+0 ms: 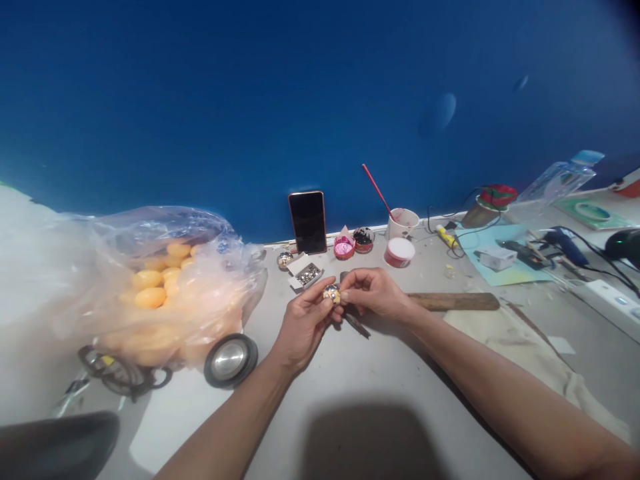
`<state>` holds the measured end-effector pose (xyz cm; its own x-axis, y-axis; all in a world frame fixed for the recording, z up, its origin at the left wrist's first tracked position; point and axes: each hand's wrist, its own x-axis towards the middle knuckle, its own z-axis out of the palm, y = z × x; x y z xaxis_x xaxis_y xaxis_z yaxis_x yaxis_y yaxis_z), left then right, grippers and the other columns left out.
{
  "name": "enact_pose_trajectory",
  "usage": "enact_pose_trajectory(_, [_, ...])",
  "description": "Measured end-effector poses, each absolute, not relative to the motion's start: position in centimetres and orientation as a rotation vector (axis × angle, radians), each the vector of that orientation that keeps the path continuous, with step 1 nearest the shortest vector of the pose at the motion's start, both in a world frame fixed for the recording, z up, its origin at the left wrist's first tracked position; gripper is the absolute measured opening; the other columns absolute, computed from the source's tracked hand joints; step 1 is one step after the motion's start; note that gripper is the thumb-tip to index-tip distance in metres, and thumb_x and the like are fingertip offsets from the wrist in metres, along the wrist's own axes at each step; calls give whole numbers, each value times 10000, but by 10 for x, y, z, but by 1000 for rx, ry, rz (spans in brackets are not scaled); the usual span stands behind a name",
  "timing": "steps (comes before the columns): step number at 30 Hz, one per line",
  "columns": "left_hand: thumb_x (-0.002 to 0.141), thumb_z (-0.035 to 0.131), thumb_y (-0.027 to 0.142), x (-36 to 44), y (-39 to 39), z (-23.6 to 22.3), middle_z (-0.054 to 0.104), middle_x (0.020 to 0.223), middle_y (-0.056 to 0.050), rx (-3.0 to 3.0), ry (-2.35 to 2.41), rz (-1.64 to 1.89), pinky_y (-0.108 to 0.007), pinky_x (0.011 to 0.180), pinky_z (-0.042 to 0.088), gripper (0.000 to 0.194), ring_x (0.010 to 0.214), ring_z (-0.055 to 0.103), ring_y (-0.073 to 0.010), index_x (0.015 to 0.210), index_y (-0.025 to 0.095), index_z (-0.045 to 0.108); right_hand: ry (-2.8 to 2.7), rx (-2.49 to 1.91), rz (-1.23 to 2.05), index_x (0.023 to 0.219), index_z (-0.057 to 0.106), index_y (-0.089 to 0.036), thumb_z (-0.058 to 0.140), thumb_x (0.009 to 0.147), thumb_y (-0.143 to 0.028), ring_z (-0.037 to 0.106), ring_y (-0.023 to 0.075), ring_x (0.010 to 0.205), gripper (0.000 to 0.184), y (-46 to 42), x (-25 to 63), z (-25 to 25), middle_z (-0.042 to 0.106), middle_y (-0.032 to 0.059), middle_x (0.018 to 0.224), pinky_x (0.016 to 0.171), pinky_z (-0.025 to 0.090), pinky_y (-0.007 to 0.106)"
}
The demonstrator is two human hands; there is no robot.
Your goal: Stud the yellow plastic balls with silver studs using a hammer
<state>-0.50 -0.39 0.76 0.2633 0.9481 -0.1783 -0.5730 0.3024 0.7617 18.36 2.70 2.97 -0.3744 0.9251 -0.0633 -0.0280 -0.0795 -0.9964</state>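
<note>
Studded ball [331, 294] pinched in left hand [307, 323] (right fingers [346, 295] nearly closed, touching).

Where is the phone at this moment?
In the head view, the phone stands near the blue wall, left of the pink pot, behind the open box.

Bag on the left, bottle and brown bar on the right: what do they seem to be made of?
Bag: thin, glossy plastic film, see-through and creased. Bottle: probably clear plastic, shiny and transparent. Brown bar: likely wood, dull, its brown tone uneven.
</note>
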Motion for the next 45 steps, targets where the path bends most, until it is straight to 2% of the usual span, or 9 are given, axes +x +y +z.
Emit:
enact_pose_trajectory(6, [714, 954, 220, -5, -5, 5, 773, 843, -76, 629, 689, 1113, -260, 684, 561, 526, 690, 698, -136, 1204, 134, 782, -1430, -1049, 1552, 772, 696, -162, 908, 734, -447, 524, 93, 465, 357, 27, 184, 31, 681, 11, 624, 436, 375, 216])
enact_pose_trajectory(15, [729, 949, 221, 1, -7, 9, 784, 923, -79, 560, 602, 1062, -247, 747, 584, 496, 748, 723, -133, 1192, 151, 787, -1300, -853, 1658, 825, 665, -176, 876, 809, -433, 505, 78, 483, 332, 31, 191, 18, 661, -20, 638, 467, 387, 208])
enact_pose_trajectory(19, [751, 937, 290, -1, -5, 7, 767, 832, -64, 600, 653, 1079, -252, 663, 564, 549, 694, 709, -144, 1247, 148, 751, -1421, -952, 1635, 814, 638, -175, 873, 802, -412, 555, 99, 508, 334, 24, 185, 27, 699, 10, 648, 478, 383, 213])
enact_pose_trajectory(24, [750, 934, 315, -1, -6, 4, 754, 746, -49, 731, 769, 1120, -275, 671, 565, 634, 653, 690, -146, 1308, 123, 703, -1339, -943, 1641, 797, 546, -211, 813, 842, -350, 686, 182, 598, 304, 16, 172, 23, 714, 20, 632, 518, 459, 246])
enact_pose_trajectory(30, [799, 888, 305, -2, -5, 9, 771, 835, -90, 629, 673, 1048, -285, 640, 578, 519, 711, 731, -186, 1257, 129, 722, -1163, -899, 1661, 789, 613, -187, 837, 829, -460, 453, 70, 443, 355, 29, 182, 14, 567, -62, 543, 438, 345, 192])
enact_pose_trajectory(35, [815, 860, 259, -5, -3, 7, 766, 883, -96, 585, 673, 1076, -278, 625, 581, 461, 704, 729, -180, 1230, 111, 725, -1166, -920, 1680, 777, 622, -182, 868, 785, -504, 435, 71, 461, 405, 33, 186, 19, 573, -54, 572, 448, 351, 205])
enact_pose_trajectory(40, [754, 906, 280, -7, -1, 6, 743, 819, -63, 585, 751, 1102, -239, 543, 518, 504, 617, 667, -141, 1196, 118, 727, -1505, -990, 1526, 998, 695, -183, 854, 784, -327, 558, 124, 619, 303, 22, 179, 25, 638, -21, 721, 549, 438, 243])
enact_pose_trajectory(42, [735, 923, 309, -6, 0, 6, 750, 869, -68, 615, 758, 1121, -235, 536, 505, 527, 612, 648, -127, 1186, 118, 728, -1628, -1044, 1363, 1107, 711, -208, 837, 755, -224, 571, 135, 691, 374, 18, 175, 24, 641, -17, 807, 593, 459, 251])
enact_pose_trajectory(45, [718, 942, 350, -4, -1, 5, 744, 858, -59, 676, 768, 1143, -237, 544, 499, 517, 585, 617, -109, 1126, 113, 731, -1736, -1075, 1126, 1131, 744, -230, 821, 728, -167, 574, 140, 740, 415, 17, 171, 22, 641, 2, 920, 633, 476, 261])
